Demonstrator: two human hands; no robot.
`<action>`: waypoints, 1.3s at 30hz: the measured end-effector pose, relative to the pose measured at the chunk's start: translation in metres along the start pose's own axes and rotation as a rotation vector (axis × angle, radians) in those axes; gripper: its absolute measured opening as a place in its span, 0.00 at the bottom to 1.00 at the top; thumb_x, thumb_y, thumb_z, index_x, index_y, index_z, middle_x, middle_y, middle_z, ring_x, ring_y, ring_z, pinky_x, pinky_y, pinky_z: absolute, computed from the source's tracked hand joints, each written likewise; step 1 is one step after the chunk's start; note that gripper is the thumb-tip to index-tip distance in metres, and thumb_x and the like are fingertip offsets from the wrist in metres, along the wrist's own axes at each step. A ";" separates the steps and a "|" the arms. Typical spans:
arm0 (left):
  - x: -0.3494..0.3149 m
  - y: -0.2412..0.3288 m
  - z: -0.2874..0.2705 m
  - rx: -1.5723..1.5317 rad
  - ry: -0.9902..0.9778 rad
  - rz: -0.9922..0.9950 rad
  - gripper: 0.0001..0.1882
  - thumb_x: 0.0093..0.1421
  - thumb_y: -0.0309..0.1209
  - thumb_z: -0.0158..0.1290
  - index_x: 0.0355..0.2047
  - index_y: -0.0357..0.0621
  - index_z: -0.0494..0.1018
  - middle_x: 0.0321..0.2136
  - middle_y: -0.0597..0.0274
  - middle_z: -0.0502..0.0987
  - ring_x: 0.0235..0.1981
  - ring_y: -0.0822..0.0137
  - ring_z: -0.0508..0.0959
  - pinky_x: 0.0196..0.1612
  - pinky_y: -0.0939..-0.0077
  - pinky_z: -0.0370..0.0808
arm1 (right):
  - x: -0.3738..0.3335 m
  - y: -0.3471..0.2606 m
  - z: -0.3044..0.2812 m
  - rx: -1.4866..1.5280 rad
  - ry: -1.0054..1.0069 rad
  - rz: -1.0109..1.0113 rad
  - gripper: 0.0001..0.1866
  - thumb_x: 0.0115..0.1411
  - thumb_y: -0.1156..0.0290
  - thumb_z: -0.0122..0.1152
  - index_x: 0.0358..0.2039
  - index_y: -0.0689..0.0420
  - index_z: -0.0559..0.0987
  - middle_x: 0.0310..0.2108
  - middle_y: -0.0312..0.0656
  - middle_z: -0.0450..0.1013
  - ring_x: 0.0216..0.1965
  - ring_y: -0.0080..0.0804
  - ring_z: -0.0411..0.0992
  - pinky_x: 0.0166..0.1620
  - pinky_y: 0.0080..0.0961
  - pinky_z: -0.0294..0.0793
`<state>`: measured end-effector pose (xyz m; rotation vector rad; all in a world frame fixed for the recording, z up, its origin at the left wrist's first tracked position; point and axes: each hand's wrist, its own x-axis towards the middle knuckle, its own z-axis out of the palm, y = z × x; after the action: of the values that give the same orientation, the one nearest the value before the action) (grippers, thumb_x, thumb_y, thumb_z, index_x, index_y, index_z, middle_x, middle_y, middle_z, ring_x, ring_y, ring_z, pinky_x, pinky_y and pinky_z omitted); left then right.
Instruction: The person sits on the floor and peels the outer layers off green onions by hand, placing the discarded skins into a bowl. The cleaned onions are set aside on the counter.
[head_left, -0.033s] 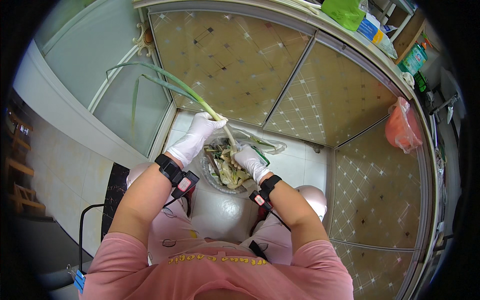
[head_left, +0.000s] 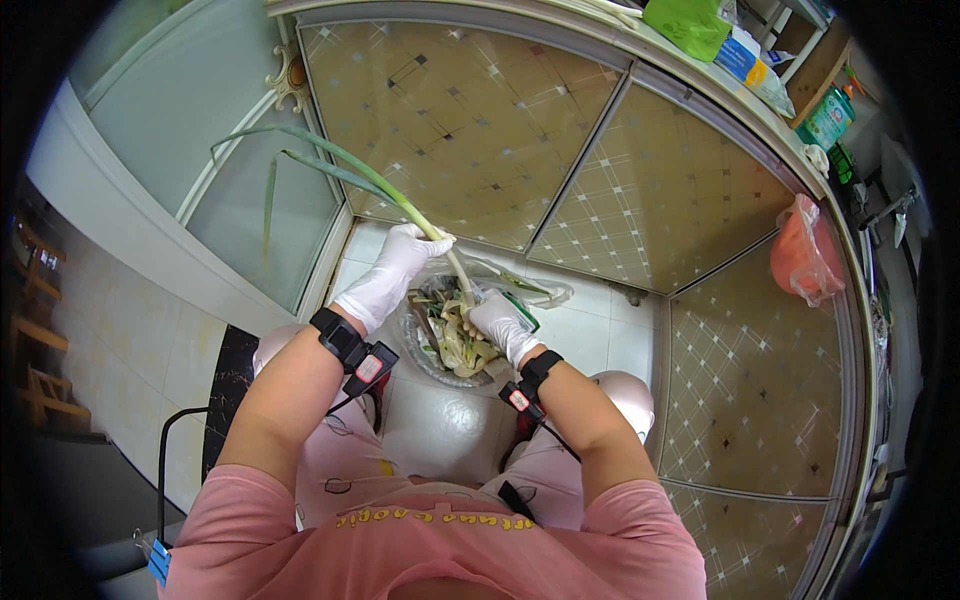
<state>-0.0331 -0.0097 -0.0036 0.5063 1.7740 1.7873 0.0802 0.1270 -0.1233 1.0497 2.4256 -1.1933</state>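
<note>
A seated person's white-gloved left hand (head_left: pixel 405 258) is closed around the pale stalk of a long green scallion (head_left: pixel 340 165), while the white-gloved right hand (head_left: pixel 497 322) pinches its white root end just above a clear plastic bag of vegetable trimmings (head_left: pixel 450 340) on the white tiled floor (head_left: pixel 590 325). The scallion looks light and limp at the leaves, firmer and probably slick near the base, where a grip seems surest. Its slender green leaves arch up and left, towards the frosted glass door (head_left: pixel 250 210).

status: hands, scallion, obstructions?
Left hand grips scallion mid-stalk. Right hand holds its white end over bowl of trimmings. Nothing in the way.
</note>
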 end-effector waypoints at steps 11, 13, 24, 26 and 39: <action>0.002 -0.001 -0.003 -0.041 0.084 -0.041 0.07 0.52 0.30 0.58 0.31 0.43 0.76 0.22 0.70 0.74 0.20 0.80 0.65 0.22 0.88 0.58 | -0.013 0.026 0.005 -0.249 -0.183 0.057 0.19 0.50 0.59 0.54 0.35 0.62 0.78 0.30 0.46 0.76 0.28 0.34 0.76 0.33 0.25 0.73; 0.004 -0.002 -0.002 -0.068 0.090 -0.018 0.08 0.52 0.30 0.58 0.31 0.42 0.76 0.23 0.69 0.74 0.21 0.79 0.67 0.23 0.87 0.60 | -0.014 0.026 0.006 -0.293 -0.166 0.012 0.22 0.49 0.57 0.57 0.36 0.63 0.77 0.30 0.46 0.76 0.29 0.34 0.76 0.33 0.26 0.74; -0.001 0.020 -0.004 -0.005 0.102 -0.114 0.09 0.51 0.27 0.59 0.32 0.36 0.75 0.24 0.64 0.76 0.25 0.75 0.73 0.31 0.83 0.71 | -0.039 -0.030 -0.044 -0.369 -0.001 -0.111 0.28 0.46 0.47 0.61 0.35 0.61 0.78 0.24 0.49 0.75 0.32 0.44 0.74 0.34 0.35 0.73; -0.002 0.021 -0.002 0.000 0.080 -0.135 0.09 0.51 0.27 0.59 0.32 0.37 0.75 0.25 0.64 0.76 0.26 0.75 0.73 0.32 0.83 0.71 | -0.042 -0.035 -0.040 -0.341 0.116 -0.107 0.24 0.49 0.47 0.57 0.29 0.58 0.80 0.27 0.54 0.74 0.33 0.48 0.73 0.38 0.37 0.70; 0.008 -0.026 0.007 0.012 -0.107 -0.124 0.06 0.52 0.25 0.56 0.30 0.35 0.74 0.24 0.62 0.76 0.25 0.74 0.74 0.28 0.83 0.71 | -0.027 -0.023 -0.021 -0.115 0.074 -0.147 0.21 0.47 0.54 0.61 0.29 0.63 0.79 0.26 0.55 0.74 0.32 0.51 0.73 0.36 0.37 0.72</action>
<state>-0.0310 -0.0001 -0.0300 0.4768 1.7056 1.6361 0.0858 0.1200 -0.0831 0.9120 2.6332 -1.0603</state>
